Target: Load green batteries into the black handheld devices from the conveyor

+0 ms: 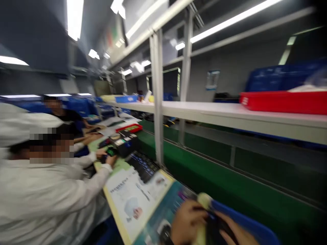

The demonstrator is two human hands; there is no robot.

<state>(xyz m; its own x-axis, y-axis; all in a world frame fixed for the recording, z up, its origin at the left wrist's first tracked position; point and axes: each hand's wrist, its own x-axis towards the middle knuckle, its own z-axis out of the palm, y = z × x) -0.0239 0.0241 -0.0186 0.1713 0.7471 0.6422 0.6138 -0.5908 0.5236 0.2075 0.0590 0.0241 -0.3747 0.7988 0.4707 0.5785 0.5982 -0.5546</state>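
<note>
Low at the right of the head view, my left hand (187,221) has its fingers bent against a dark object (216,226). My right hand (238,229) grips the same object from the other side. Motion blur hides what kind of thing it is. Just beyond my fingers is a pale yellow rounded thing (204,200). A blue bin (255,223) lies behind and to the right of my hands. Beneath my left hand, a teal mat (160,211) covers the bench, with a blurred dark item (165,231) near my wrist.
Printed sheets (133,200) lie left of the mat, beside a black tray of parts (144,165). A white-clothed co-worker (51,194) handles a small device (110,152). A green conveyor belt (204,173) runs behind a metal post (157,102). The shelf (204,110) carries a red bin (283,101).
</note>
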